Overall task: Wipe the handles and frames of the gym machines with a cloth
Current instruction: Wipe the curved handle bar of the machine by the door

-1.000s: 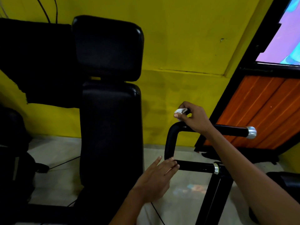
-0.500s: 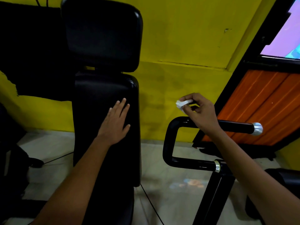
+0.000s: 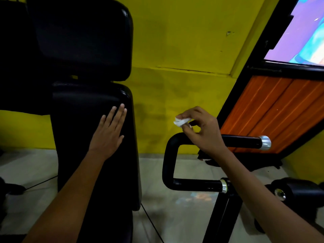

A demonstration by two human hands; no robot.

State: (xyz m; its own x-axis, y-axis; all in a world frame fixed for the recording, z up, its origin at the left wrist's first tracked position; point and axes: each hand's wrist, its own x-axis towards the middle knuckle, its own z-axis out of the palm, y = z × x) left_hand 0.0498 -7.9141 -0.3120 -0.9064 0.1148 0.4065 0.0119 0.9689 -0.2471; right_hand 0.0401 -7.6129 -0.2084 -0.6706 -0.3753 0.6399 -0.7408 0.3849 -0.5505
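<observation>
Standing behind everything is the big yellow painted wall (image 3: pixel 184 41), the largest thing you can see. At the far right, a black frame (image 3: pixel 245 71) leans at a slant and holds orange wooden boards (image 3: pixel 273 109), with a bright purple and blue screen (image 3: pixel 301 35) above them. Under it all is the pale grey floor (image 3: pixel 175 216), with a thin black cable (image 3: pixel 150 220) lying on it.

On your left stands the tall black padded backrest (image 3: pixel 87 155) of the gym machine, and on top of it sits a black padded headrest (image 3: pixel 80 37). Your left hand (image 3: pixel 108 135) lies flat on the backrest, near its right edge. The fingers are straight and close together and hold nothing.

To the right of the backrest is the black bent metal handle bar (image 3: pixel 168 162), shaped like a sideways U. Its top arm has a shiny silver end cap (image 3: pixel 265 142). Its bottom arm has a silver ring (image 3: pixel 223 185) where it joins a black upright post (image 3: pixel 219 216).

Your right hand (image 3: pixel 205 130) is over the top arm of the handle bar, near the bend. Its thumb and fingers are curled and pinch a small crumpled white cloth (image 3: pixel 180 122). The cloth sits a little above the bar and is not touching it. I cannot tell if the hand itself touches the bar.

At the bottom right is a round black pad (image 3: pixel 298 192) with a small silver bolt (image 3: pixel 280 192).
</observation>
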